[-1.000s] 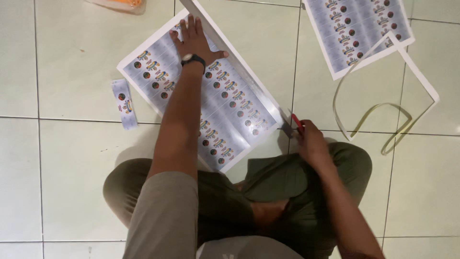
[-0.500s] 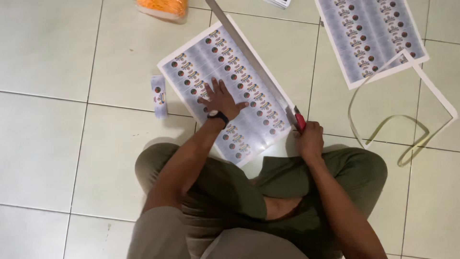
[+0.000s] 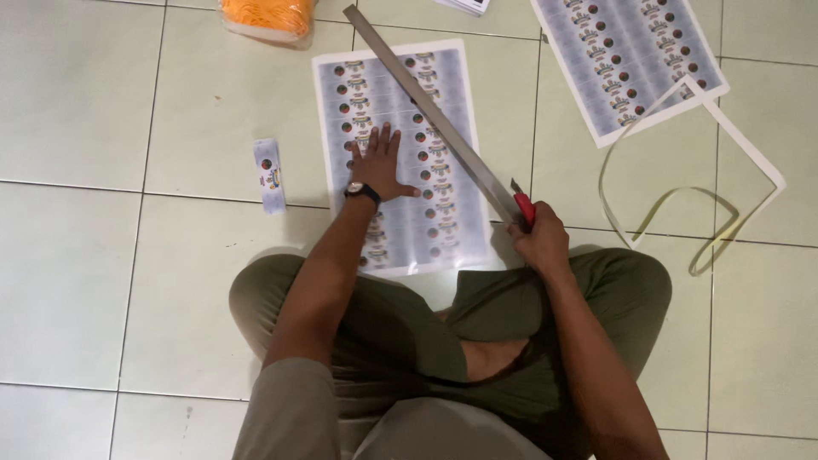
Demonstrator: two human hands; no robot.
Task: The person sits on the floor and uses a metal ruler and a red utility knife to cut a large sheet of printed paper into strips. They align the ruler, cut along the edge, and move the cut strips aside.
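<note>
The left hand (image 3: 381,166) lies flat, fingers spread wide, on a printed sheet of small round labels (image 3: 400,158) on the pale tiled floor (image 3: 128,281). At its four o'clock, the right hand (image 3: 537,240) has its fingers wrapped around a red-handled utility knife (image 3: 521,204), beside a long grey metal ruler (image 3: 430,112) lying diagonally across the sheet.

We saw the orange bag (image 3: 267,17) and second printed sheet (image 3: 628,64) cut off by the top edge. The right hand (image 3: 538,240) hid most of the red cutter (image 3: 523,208). Label print was too small to read.
</note>
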